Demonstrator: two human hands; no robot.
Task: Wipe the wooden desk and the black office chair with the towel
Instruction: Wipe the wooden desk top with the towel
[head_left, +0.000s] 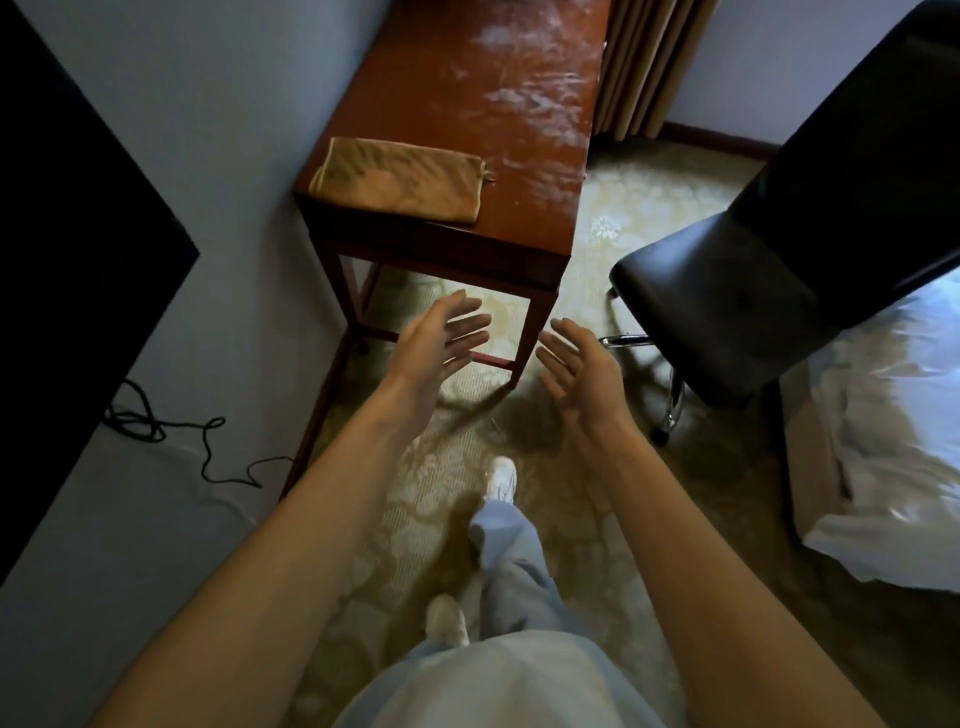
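A folded tan towel (397, 179) lies on the near left corner of the reddish wooden desk (519, 171), whose top shows whitish smears farther back. The black office chair (727, 306) stands to the right of the desk, its seat facing the desk and its tall back leaning right. My left hand (441, 338) and my right hand (576, 366) are stretched out in front of me below the desk's near edge, palms facing each other, fingers straight, holding nothing. Neither hand touches the towel, desk or chair.
A dark flat panel (78, 270) hangs on the left wall with a black cable (208, 447) trailing below it. A bed with white bedding (893, 441) sits at the right. Curtains (649, 62) hang behind the desk. Patterned carpet (415, 519) lies underfoot.
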